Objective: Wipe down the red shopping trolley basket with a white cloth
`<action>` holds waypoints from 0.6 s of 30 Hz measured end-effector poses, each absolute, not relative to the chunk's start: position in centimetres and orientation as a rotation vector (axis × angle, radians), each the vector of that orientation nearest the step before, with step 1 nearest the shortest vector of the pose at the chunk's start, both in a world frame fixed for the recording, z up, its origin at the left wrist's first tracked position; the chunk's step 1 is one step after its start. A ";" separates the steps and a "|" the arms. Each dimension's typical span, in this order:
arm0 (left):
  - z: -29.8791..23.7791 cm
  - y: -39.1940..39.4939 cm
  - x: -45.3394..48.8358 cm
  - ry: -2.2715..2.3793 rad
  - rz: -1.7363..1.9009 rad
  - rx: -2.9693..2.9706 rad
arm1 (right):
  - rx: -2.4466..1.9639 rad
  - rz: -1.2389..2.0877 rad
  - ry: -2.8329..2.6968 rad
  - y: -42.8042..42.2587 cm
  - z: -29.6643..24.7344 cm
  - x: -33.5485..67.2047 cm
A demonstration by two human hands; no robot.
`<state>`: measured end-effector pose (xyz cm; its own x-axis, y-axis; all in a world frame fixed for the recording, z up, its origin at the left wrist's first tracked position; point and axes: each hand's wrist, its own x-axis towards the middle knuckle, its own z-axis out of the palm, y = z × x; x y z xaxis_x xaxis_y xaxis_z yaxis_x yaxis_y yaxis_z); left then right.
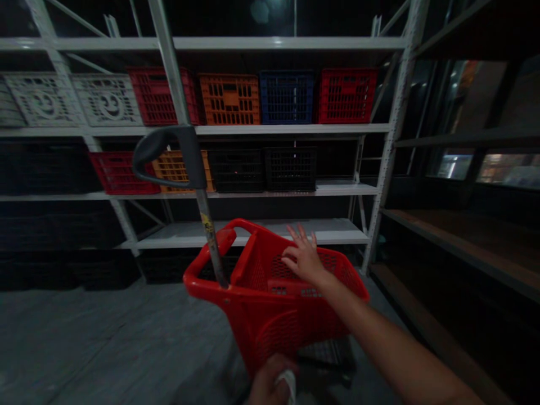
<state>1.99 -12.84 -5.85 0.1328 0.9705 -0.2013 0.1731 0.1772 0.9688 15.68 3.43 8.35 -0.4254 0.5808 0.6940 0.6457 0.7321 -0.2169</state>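
Red plastic forms a mesh-walled trolley basket [270, 332] directly below the person's right hand [301, 257], and its long axis is pointing forward, away from the person and toward the shelving. The right hand is open with its fingers spread, hanging over the basket's far side; whether it is touching the rim cannot be told. At the lower edge of the view, behind the basket's near end, the left hand [268, 383] is clenching around a white cloth or paper [289, 388], partly cut off by the frame. Left of the right hand, a metal pole [208, 236] is rising from the basket's corner and leaning away, ending in a curved black grip [185, 154], apparently set high so the basket can be pulled without stooping. Ahead of both hands, a white steel rack [396, 140] is holding plastic crates in rows, seemingly shelved for storage: a red crate [346, 95], a blue crate [287, 97] and an orange crate [230, 100] above, black crates [291, 169] lower down. A gray floor [84, 326] is stretching left of the basket.
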 end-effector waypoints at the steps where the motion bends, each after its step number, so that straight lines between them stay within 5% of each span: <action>1: -5.3 -12.2 1.5 1.329 0.938 1.250 | -0.882 0.062 -2.131 2.3 7.4 15.9; 8: -0.9 -10.0 -0.3 1.489 1.428 1.320 | -0.739 1.296 -1.636 -7.3 0.2 15.0; 18: -0.5 -11.5 -0.4 1.328 1.156 1.160 | -0.985 1.240 -1.509 -7.5 -1.5 15.7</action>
